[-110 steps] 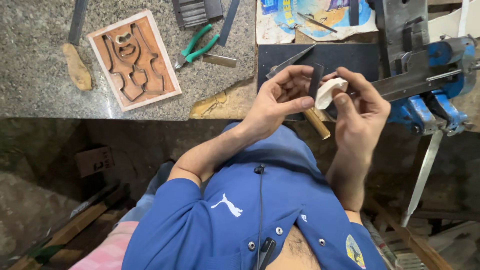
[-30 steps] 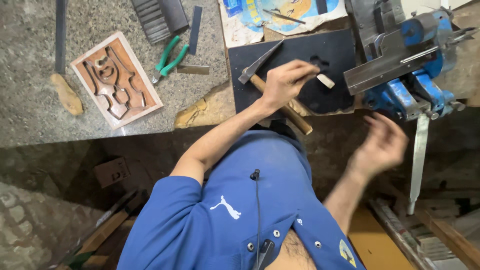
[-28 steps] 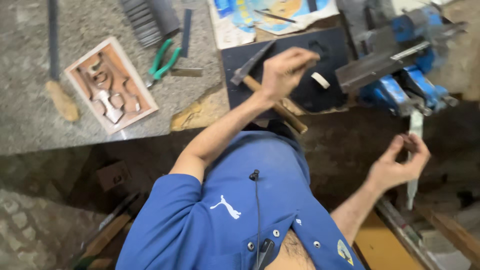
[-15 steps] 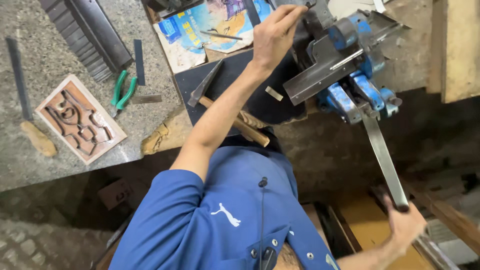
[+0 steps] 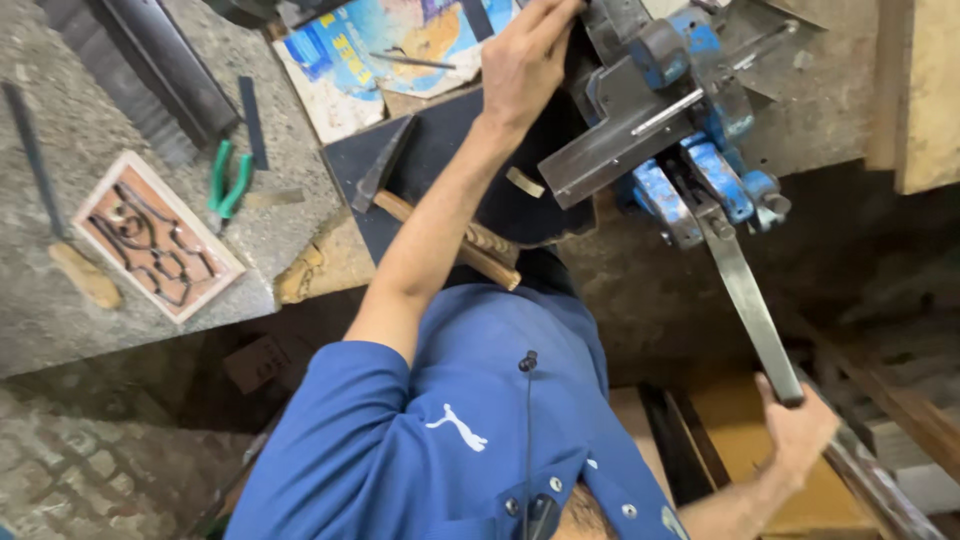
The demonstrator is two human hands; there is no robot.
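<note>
On the tabletop [image 5: 60, 320] at far left lie one file [image 5: 50, 200] with a wooden handle and one tile [image 5: 155, 236] of metal scrollwork, which have slid leftward in view since a moment ago as the head turned toward the vise. Next come one pair of green pliers [image 5: 228, 185], then one hammer [image 5: 430, 215] lying on a dark mat [image 5: 440, 150], untouched. The left hand [image 5: 528, 60], which held a small white piece by the chest seconds ago, now reaches up to the top of the one blue vise [image 5: 680, 130], fingers curled there; what it grips is hidden. The right hand [image 5: 800, 425] has dropped low and closed around the end of the vise handle [image 5: 750, 300], so clamping looks to be in hand.
</note>
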